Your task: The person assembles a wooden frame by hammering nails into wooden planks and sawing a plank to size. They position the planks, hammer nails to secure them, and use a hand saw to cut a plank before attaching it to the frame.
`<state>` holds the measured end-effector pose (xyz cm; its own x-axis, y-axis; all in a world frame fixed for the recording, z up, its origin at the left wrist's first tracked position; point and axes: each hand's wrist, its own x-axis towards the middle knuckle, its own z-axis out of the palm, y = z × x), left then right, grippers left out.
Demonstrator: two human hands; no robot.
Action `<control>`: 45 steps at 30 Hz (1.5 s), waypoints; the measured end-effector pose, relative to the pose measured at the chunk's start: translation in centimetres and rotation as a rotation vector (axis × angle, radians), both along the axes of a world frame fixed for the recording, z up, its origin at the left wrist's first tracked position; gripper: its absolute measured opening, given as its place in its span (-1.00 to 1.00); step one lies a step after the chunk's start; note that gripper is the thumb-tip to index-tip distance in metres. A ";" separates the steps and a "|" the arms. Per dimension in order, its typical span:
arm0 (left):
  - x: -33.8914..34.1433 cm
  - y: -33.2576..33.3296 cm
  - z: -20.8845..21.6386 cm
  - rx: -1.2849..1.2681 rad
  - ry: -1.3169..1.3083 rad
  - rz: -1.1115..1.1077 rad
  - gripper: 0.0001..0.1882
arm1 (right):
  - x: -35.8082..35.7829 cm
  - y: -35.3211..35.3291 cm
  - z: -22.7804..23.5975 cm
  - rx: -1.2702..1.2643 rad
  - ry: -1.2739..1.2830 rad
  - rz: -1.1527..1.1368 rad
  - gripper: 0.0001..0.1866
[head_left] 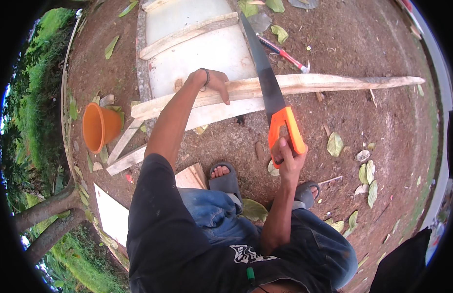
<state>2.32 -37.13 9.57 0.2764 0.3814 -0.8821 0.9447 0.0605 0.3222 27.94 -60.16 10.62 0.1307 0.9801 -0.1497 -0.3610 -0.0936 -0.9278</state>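
Observation:
A long pale wooden plank (329, 83) lies crosswise in front of me, its right end reaching out over the soil. My left hand (214, 84) is clamped on it left of the saw, with the thumb on the near side and the other fingers mostly hidden. My right hand (288, 158) grips the orange handle of a handsaw (270, 90). The dark blade points away from me and crosses the plank to the right of my left hand. I cannot tell whether its teeth are in a cut.
Under the plank's left part lies a white panel (197, 58) with wooden battens (190, 35). A red-handled hammer (283, 52) rests on the soil beyond the plank. At the left stands an orange bucket (100, 128). A white board (112, 212) and fallen leaves (335, 144) lie nearby.

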 end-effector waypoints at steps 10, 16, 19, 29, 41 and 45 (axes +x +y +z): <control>-2.8 2.0 -2.5 0.052 -0.204 0.099 -0.29 | -1.1 -1.3 -2.3 0.027 -0.228 -0.034 -0.76; -5.0 2.7 -5.5 -0.312 -0.489 0.475 -0.35 | -2.0 -1.7 -0.5 0.047 -0.099 -0.083 -0.78; -5.4 0.9 -7.7 -0.499 -0.630 0.652 -0.27 | -1.4 -2.1 -0.6 0.042 -0.196 -0.077 -0.79; -2.9 0.2 -4.3 0.373 -0.409 0.121 -0.03 | -0.9 -2.2 -2.1 0.068 -0.455 0.049 -0.79; 1.0 -4.5 -2.7 0.867 -0.054 -0.038 -0.54 | -1.7 -4.1 -0.9 0.075 -0.601 0.102 -0.81; 1.1 -4.5 -2.5 0.840 -0.028 -0.045 -0.53 | -1.5 -5.8 1.0 0.001 -0.708 0.126 -0.81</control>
